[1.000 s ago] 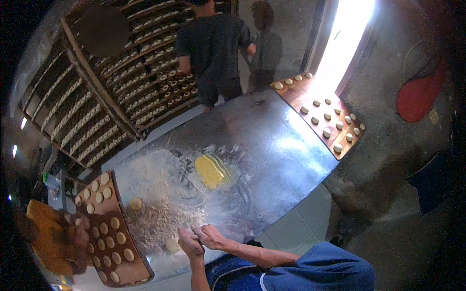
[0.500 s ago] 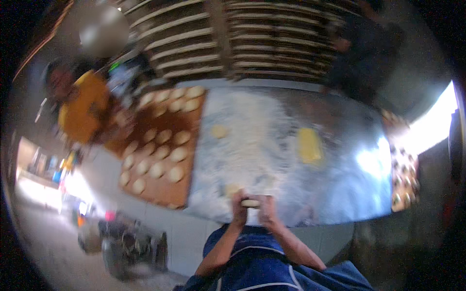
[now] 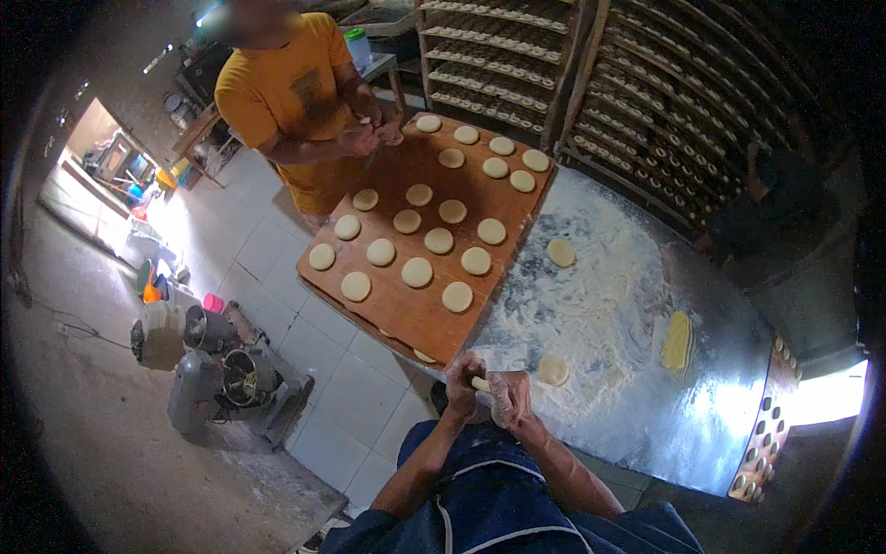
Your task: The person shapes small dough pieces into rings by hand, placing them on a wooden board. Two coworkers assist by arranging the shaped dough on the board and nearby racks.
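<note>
Fingers [image 3: 459, 377] of your left hand [image 3: 460, 386] and those of your right hand [image 3: 508, 397] are curled together around a small pale piece of dough [image 3: 481, 384], which you hold pressed between both hands just above the near edge of the bench [image 3: 646, 406]. Both hands are clenched on it, with only a short end of the dough showing between them. Right beside your right hand, a flattened dough round [image 3: 553, 370] lies on the floured patch [image 3: 591, 305] of the metal bench top, and another round [image 3: 560, 252] lies farther away at the far side of the flour. A yellow scraper [image 3: 677, 341] rests on the bench well to your right. To your left front, a wooden board [image 3: 406, 305] carries rows of flattened dough discs [image 3: 417, 271], and its near corner sits just beside your left hand. Across that board, a person in an orange shirt [image 3: 286, 92] stands with both hands together at chest height. Behind the bench, tall racks [image 3: 664, 102] hold many trays of small pieces, and a grey machine [image 3: 221, 379] stands on the tiled floor to your left.
</note>
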Motion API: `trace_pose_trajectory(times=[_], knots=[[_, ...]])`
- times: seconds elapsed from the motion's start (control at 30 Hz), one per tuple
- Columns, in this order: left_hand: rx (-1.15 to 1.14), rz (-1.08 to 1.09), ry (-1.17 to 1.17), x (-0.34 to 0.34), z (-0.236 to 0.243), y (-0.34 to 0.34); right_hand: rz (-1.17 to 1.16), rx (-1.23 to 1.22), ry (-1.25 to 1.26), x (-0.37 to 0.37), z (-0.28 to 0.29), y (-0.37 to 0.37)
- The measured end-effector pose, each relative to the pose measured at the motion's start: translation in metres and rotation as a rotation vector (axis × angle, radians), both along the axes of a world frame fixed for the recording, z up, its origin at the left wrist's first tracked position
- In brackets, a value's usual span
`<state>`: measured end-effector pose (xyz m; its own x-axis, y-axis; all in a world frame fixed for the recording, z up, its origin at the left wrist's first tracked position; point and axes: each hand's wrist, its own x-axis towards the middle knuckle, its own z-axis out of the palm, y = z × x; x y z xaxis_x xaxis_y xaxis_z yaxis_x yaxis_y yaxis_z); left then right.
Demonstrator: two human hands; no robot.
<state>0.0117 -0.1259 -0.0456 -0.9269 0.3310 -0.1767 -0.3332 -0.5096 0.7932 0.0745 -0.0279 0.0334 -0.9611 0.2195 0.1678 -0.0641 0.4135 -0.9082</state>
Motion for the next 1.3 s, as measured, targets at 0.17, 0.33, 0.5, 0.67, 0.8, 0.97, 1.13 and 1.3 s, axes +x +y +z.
trace_pose_trajectory(times=[0.17, 0.33, 0.5, 0.67, 0.8, 0.97, 1.13, 1.3], knots=[[-0.615, 0.12, 0.819, -0.05, 0.009, -0.043, 0.097, -0.555, -0.093, -0.041, -0.003, -0.02], [-0.502, -0.049, 0.179, -0.112, 0.056, -0.051, -0.04, -0.021, -0.301, -0.092, 0.003, -0.018], [-1.235, -0.037, 0.832, -0.146, 0.025, -0.059, -0.318, 0.444, -0.238, -0.101, -0.013, -0.014], [-1.101, -0.052, 1.026, -0.132, 0.035, -0.063, -0.044, 0.657, -0.071, -0.148, -0.027, 0.011], [-1.114, -0.084, 0.919, -0.131, 0.023, -0.058, 0.224, 0.821, -0.115, -0.177, -0.067, 0.024], [-1.272, 0.03, 0.912, -0.16, 0.04, -0.054, 0.066, 0.022, -0.454, -0.184, -0.035, 0.031], [-1.506, -0.192, 1.018, -0.223, 0.023, -0.029, 0.088, 0.121, -0.251, -0.137, -0.056, 0.064], [-1.39, -0.235, 1.172, -0.242, 0.016, -0.036, -0.237, 0.153, -0.341, -0.016, -0.008, 0.124]])
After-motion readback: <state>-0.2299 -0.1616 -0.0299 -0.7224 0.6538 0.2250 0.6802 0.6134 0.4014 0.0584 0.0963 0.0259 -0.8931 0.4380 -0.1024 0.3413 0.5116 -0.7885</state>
